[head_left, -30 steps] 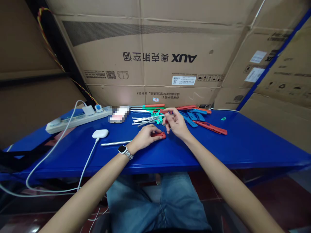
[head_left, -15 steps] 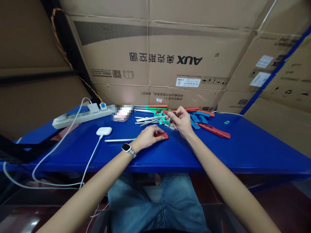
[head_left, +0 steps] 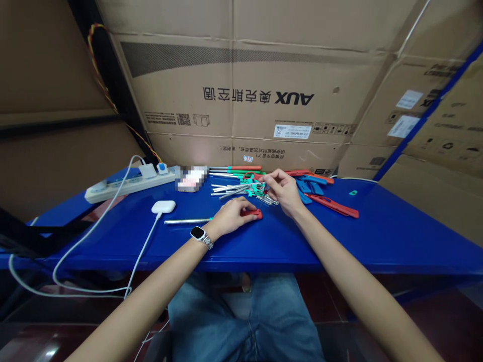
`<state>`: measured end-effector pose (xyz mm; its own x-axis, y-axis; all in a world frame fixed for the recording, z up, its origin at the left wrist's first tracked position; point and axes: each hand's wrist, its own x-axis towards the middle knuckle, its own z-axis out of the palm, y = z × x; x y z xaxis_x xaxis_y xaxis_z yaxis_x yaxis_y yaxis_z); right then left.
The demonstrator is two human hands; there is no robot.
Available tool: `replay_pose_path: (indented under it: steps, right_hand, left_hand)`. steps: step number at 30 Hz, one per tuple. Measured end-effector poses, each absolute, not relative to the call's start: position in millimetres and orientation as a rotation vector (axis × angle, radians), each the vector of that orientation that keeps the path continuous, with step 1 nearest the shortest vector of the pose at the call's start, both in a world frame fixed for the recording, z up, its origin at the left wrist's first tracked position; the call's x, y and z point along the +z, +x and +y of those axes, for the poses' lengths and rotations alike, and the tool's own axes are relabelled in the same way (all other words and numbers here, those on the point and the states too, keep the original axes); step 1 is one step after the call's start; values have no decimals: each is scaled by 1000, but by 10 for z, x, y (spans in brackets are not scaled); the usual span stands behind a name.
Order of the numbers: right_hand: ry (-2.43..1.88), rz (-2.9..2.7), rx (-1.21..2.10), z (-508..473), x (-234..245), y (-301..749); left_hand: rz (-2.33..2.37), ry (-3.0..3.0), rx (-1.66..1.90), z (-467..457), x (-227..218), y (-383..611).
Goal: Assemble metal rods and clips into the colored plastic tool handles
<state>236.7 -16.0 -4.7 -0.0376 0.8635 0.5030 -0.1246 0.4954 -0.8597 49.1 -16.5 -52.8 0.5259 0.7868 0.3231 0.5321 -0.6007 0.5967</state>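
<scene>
My left hand (head_left: 232,216) is closed around a red handle (head_left: 257,214) lying on the blue table, with fingers over its top. From the handle's left side, past a green collar, a shiny metal rod (head_left: 186,221) reaches out along the table. My right hand (head_left: 286,192) pinches a small screwdriver (head_left: 266,189) with a dark red grip, mostly covered by the fingers. Its thin shaft points down at the end of the red handle; whether the tip touches is too small to tell. Behind both hands lies a pile of metal rods (head_left: 232,189) with green plastic pieces (head_left: 257,188).
Red handles (head_left: 334,204) and blue handles (head_left: 313,187) lie to the right, near a small green piece (head_left: 352,192). At left are a white earphone case (head_left: 163,206) on a cable, a power strip (head_left: 132,184) and a blurred phone (head_left: 191,179). Cardboard (head_left: 264,60) stands behind.
The view has shifted slightly. My right fingers have changed position on the screwdriver's grip, covering its top end more. My left hand stays on the red handle.
</scene>
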Motion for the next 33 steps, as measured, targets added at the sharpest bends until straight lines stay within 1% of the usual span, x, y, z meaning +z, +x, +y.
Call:
replay_pose_path:
  steps: [4,7,13,19,25,33]
  right_hand:
    - [-721,-1322,969,-128,-42,2331]
    - [-747,-1303,951,-142,-57,2294]
    - [-696,-1413,1000,-201,-63,2308]
    - [-700,-1422,926,-191,-26,2302]
    - [-739,-1317,897,-197,-31,2225]
    - [-695,-1430,962,-226,-67,2379]
  left_hand:
    - [1049,2354,812,-164,-536,485]
    - [1059,2356,820,-167,-534,484]
    - [1071,2364,804,-174,-523,492]
    - [1055,2381,806,-170,-525,488]
    - [1046,2368,811,-169,-530,479]
    - [1043,2367,807,-188,-507,484]
